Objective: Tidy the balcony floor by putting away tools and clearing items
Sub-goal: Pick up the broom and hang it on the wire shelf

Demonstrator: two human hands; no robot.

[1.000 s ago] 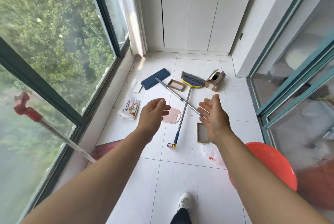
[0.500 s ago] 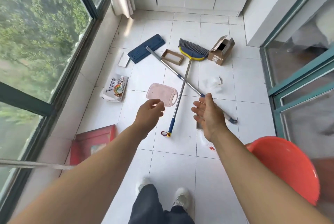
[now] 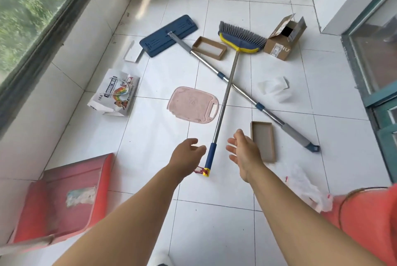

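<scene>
Both hands empty, fingers loosely spread: left hand [image 3: 186, 154] and right hand [image 3: 243, 151] flank the broom [image 3: 225, 96] grip on the floor. Its handle crosses over the mop [image 3: 217, 56] pole, so lifting carelessly could probably drag the mop along.

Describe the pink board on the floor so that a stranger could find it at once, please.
Start from the two long handles that cross on the white tile floor. The pink cutting board lies flat just left of the broom handle, between it and the printed paper bag. It alone is pink, with rounded corners and a slot-shaped grip hole.
</scene>
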